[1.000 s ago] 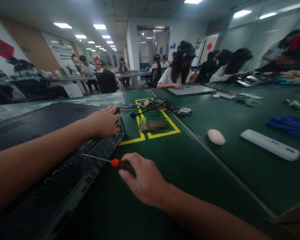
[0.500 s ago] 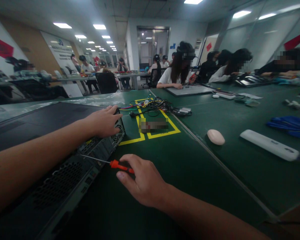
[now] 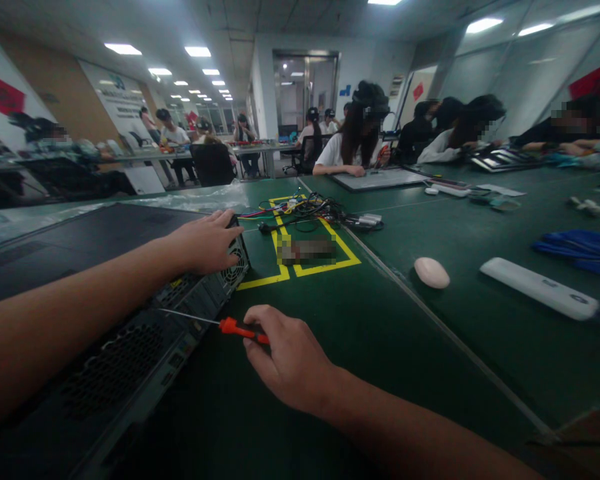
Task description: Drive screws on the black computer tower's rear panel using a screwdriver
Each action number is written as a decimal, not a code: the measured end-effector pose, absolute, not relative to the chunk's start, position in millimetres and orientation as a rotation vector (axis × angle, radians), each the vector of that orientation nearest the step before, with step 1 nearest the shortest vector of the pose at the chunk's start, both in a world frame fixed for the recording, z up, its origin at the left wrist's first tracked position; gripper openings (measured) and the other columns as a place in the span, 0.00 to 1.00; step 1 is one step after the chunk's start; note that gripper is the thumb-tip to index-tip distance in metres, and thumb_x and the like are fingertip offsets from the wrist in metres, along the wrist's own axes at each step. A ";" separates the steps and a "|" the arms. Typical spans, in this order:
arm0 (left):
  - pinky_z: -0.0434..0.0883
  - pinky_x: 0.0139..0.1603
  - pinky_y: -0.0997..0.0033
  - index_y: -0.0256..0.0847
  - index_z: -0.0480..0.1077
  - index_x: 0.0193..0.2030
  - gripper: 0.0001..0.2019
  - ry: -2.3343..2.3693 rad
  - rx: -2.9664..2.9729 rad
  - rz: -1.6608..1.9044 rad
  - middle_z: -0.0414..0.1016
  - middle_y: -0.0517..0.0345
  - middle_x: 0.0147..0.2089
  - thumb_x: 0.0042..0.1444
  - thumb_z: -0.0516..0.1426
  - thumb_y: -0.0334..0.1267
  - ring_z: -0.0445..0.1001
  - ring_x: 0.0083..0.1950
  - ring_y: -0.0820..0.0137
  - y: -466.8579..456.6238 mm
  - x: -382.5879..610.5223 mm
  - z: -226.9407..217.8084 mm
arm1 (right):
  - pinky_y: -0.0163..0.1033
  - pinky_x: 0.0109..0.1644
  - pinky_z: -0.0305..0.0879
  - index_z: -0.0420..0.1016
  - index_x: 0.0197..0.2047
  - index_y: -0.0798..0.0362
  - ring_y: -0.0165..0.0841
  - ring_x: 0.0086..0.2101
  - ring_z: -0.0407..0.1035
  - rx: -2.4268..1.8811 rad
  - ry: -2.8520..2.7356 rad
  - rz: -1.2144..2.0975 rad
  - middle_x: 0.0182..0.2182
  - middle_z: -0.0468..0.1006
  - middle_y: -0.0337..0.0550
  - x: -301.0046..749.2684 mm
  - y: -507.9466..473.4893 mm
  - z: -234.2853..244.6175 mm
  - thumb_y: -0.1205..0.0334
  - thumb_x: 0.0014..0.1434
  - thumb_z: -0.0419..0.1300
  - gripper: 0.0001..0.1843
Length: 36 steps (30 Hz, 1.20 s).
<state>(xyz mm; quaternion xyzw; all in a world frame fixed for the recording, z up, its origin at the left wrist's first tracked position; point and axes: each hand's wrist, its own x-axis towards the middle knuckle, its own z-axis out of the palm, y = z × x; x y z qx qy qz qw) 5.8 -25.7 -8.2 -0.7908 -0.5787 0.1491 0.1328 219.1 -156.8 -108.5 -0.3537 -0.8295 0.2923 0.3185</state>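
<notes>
A black computer case point(image 3: 115, 223) lies on its side at the left, its vented back panel facing me and to the right. My left hand point(image 3: 205, 243) rests open on the case's far top edge, fingers spread beside the round fan grille point(image 3: 233, 267). In my right hand point(image 3: 287, 353) is an orange and black screwdriver point(image 3: 233, 327), its handle pinched between thumb and fingers. The thin metal shaft points left, and its tip meets the back panel below my left forearm. Whether the tip sits in a screw is too small to tell.
Yellow tape point(image 3: 330, 268) marks the green table point(image 3: 380, 373) around a blurred-out object point(image 3: 307, 250). Behind it lies a tangle of black cables point(image 3: 320, 208). To the right are a pale mouse point(image 3: 431, 273), a white power strip point(image 3: 540, 288) and a blue bundle point(image 3: 580, 250). Several people sit beyond.
My right thumb has closed in onto the screwdriver's handle, where it stood apart before. My left hand and the case stay as they were.
</notes>
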 end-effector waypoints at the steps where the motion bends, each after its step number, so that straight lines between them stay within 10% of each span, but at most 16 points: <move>1: 0.56 0.84 0.47 0.35 0.59 0.83 0.42 -1.681 -2.299 0.429 0.44 0.34 0.89 0.65 0.60 0.50 0.50 0.87 0.37 -25.7 5.7 -8.2 | 0.44 0.47 0.72 0.74 0.58 0.49 0.35 0.35 0.72 -0.933 -2.181 0.775 0.44 0.82 0.44 219.2 -157.1 -108.0 0.62 0.73 0.58 0.13; 36: 0.56 0.84 0.49 0.36 0.60 0.83 0.42 -1.655 -2.278 0.442 0.46 0.34 0.89 0.65 0.58 0.52 0.51 0.87 0.39 -24.9 5.0 -9.7 | 0.45 0.46 0.69 0.78 0.57 0.52 0.37 0.40 0.74 -0.933 -2.172 0.739 0.45 0.79 0.46 219.9 -156.0 -107.4 0.52 0.79 0.55 0.16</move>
